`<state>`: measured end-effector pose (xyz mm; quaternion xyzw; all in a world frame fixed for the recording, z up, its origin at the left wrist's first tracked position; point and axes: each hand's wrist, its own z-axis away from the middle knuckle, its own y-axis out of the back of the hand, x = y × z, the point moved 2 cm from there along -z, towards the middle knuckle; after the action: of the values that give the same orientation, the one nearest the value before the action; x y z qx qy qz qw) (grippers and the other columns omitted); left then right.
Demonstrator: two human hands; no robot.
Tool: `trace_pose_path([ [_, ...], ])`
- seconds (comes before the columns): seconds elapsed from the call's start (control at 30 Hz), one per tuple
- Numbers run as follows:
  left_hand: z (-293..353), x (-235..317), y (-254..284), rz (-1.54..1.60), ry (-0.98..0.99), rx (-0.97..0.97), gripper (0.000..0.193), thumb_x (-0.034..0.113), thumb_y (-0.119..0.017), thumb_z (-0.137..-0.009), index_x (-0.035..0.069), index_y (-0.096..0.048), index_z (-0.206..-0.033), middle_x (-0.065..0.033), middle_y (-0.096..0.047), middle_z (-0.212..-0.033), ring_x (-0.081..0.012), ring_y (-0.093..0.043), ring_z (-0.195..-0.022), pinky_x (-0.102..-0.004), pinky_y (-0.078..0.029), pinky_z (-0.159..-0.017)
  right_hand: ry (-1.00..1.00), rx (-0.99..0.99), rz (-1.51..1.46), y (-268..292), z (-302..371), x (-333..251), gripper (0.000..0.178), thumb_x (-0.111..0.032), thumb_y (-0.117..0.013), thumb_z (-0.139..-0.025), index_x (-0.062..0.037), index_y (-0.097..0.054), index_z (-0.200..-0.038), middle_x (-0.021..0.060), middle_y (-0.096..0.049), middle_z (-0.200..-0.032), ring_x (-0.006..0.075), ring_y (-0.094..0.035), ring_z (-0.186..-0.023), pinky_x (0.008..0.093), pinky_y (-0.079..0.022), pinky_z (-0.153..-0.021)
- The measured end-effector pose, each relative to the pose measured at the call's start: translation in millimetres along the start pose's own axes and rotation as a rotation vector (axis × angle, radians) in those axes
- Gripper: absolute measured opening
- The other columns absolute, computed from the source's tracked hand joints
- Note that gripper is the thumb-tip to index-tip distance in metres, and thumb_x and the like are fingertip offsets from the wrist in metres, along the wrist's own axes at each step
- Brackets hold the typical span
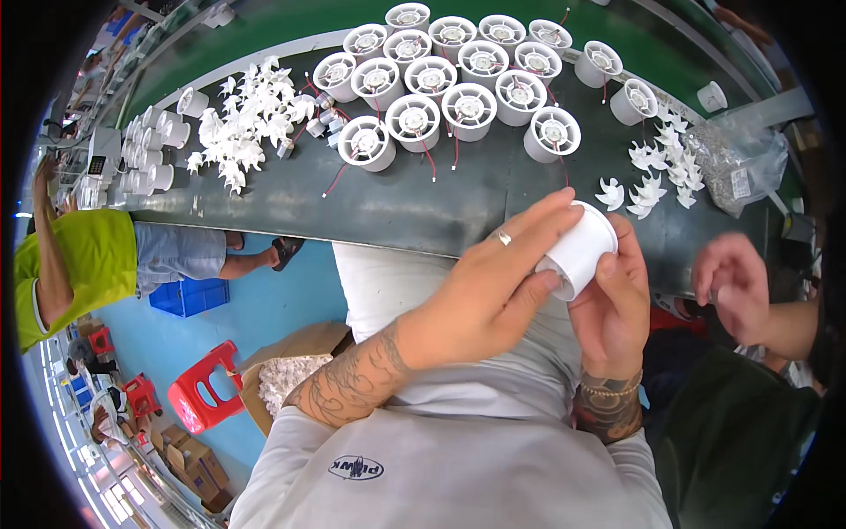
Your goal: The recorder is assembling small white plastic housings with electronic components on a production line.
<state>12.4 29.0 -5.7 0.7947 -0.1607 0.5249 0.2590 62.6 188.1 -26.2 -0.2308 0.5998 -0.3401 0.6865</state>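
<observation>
Head view
Left hand: the left hand [493, 286] was closed round a white fan housing [580, 249], fingers over its top and thumb against its lower open end.
Right hand: the right hand [612, 304] gripped the same housing from the other side, thumb on its rim, palm under it.
Housing: it was held between both hands, tilted, above the lap and just short of the near edge of the bench [414, 207].
Beyond the hands: a cluster of finished housings [458, 88] with red wires stood on the bench, well apart from the hands.
Beyond and left of the hands: a heap of white impellers [247, 123], with a row of white cups [150, 150] further left.
Beyond and right of the hands: a few loose impellers [656, 172] and a clear bag of small parts [736, 159].
Right of the hands: another person's hand [731, 282] was near the right hand, apart from it.
Risk, drop: the housing was off the bench; a loosened grip would likely send it to the floor.
Risk, squeeze: the thin wall could probably deform if both hands pressed hard.
Risk, knock: the neighbour's hand was close enough that a bump could jog the housing.
Hidden: whatever was inside the housing could not be told.
</observation>
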Motion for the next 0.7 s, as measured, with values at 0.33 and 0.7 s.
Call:
trace_pose_path([
  [0.33, -9.8, -5.2, 11.6, 0.109, 0.075, -0.036, 0.048, -0.006, -0.064, -0.081, 0.004, -0.060, -0.127, -0.0185, -0.052, -0.137, -0.0242, -0.060, -0.114, -0.0312, -0.049, -0.091, 0.030, 0.019, 0.081, 7.5, -6.4, 3.2, 0.045, -0.022, -0.058, -0.094, 0.0000, -0.042, -0.130, 0.0164, -0.054, -0.125, 0.0258, -0.056, -0.115, 0.0395, -0.047, -0.097],
  [0.7, -24.5, -13.3, 15.4, 0.113, 0.117, -0.132, 0.052, 0.000, -0.073, -0.072, -0.003, -0.060, -0.122, -0.0185, -0.062, -0.124, -0.0237, -0.067, -0.103, -0.0320, -0.055, -0.087, -0.131, -0.001, -0.027, 18.1, -4.2, -5.9, 0.043, -0.020, -0.058, -0.093, -0.0007, -0.044, -0.129, 0.0171, -0.055, -0.125, 0.0297, -0.058, -0.113, 0.0428, -0.049, -0.096],
])
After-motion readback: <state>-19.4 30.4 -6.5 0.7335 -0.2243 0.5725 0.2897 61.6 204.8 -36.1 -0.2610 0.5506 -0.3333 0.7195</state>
